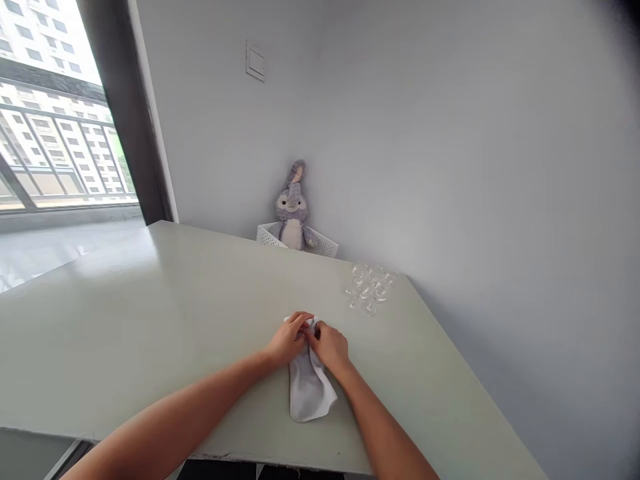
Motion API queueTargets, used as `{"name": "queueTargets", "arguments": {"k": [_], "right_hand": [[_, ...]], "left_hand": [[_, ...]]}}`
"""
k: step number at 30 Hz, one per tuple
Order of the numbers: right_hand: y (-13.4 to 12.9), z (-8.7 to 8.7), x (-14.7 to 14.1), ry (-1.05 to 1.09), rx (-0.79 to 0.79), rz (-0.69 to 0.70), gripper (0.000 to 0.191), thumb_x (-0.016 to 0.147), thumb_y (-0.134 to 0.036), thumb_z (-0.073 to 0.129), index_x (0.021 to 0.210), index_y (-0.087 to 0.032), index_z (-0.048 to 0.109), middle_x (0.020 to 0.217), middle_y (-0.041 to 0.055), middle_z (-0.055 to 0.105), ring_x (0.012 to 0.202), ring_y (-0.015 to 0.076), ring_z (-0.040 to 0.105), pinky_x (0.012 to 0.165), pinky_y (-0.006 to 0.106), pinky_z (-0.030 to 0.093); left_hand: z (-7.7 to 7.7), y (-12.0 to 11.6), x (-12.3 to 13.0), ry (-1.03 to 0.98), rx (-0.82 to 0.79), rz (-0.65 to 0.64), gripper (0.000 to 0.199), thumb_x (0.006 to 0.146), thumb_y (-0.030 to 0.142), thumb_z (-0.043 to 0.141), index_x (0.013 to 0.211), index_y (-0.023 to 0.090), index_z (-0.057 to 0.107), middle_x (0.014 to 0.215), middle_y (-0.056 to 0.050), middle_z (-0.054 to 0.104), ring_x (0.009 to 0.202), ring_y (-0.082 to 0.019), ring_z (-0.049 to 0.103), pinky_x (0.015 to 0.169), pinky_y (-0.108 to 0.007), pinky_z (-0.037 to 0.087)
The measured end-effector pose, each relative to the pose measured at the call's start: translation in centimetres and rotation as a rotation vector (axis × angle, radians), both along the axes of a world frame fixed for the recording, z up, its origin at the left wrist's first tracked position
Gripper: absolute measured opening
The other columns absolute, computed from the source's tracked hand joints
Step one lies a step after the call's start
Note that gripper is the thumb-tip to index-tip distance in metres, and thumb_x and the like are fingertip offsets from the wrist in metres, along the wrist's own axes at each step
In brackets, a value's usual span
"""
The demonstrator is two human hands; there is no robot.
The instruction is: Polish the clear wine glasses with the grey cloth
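A white and grey cloth point(307, 390) lies on the table in front of me, its lower end spread flat and its upper end bunched. My left hand point(289, 341) is closed over the bunched part, fingers bent. From the other side my right hand point(330, 345) pinches the same part, thumb and fingers close to the left fingertips. Whether anything is inside the folds is hidden by the fingers. Beyond my right hand, several small clear glasses point(370, 285) stand grouped near the table's far right corner, apart from both hands.
The pale green table point(200, 300) ends at a wall on the right. Behind its far edge, a grey plush rabbit point(293, 207) sits in a white perforated basket point(327, 247). A window point(60, 120) with a railing is at the left.
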State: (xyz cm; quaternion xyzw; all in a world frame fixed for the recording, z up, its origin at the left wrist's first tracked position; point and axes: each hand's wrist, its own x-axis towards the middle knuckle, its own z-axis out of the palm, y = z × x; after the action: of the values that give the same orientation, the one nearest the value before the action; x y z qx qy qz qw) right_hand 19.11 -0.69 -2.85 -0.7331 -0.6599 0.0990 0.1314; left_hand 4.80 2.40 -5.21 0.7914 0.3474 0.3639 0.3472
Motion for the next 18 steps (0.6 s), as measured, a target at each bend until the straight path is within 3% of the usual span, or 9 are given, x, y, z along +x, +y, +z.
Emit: {"name": "queueTargets", "arguments": {"k": [4,9,18], "right_hand": [[-0.3,-0.9,-0.6,-0.07,0.049,0.004,0.022,0.085,-0.036,0.039,0.081,-0.021,0.055,0.075,0.0021,0.064,0.066,0.0146,0.058,0.054,0.023,0.028],[-0.5,-0.9,0.7,-0.002,0.078,0.05,0.02,0.085,-0.034,0.04,0.075,-0.021,0.053,0.068,-0.001,0.061,0.062,0.0116,0.054,0.052,0.022,0.025],[-0.4,-0.6,0.6,0.074,0.085,0.103,0.017,0.081,-0.031,0.046,0.071,-0.02,0.053,0.064,-0.0013,0.057,0.058,0.0108,0.048,0.051,0.022,0.023]], "left_hand": [[-0.3,0.1,0.1,-0.073,-0.016,0.072,0.05,0.066,0.002,0.039,0.11,0.023,0.05,0.11,-0.004,0.051,0.091,-0.013,0.054,0.08,-0.027,0.048],[-0.4,0.3,0.1,-0.13,-0.048,0.193,0.039,0.071,0.006,0.038,0.103,0.022,0.051,0.101,-0.003,0.053,0.088,-0.012,0.055,0.074,-0.025,0.048],[-0.5,0.5,0.1,-0.099,-0.084,0.194,0.038,0.073,0.011,0.038,0.108,0.024,0.046,0.103,-0.002,0.054,0.085,-0.012,0.055,0.074,-0.028,0.048]]}}
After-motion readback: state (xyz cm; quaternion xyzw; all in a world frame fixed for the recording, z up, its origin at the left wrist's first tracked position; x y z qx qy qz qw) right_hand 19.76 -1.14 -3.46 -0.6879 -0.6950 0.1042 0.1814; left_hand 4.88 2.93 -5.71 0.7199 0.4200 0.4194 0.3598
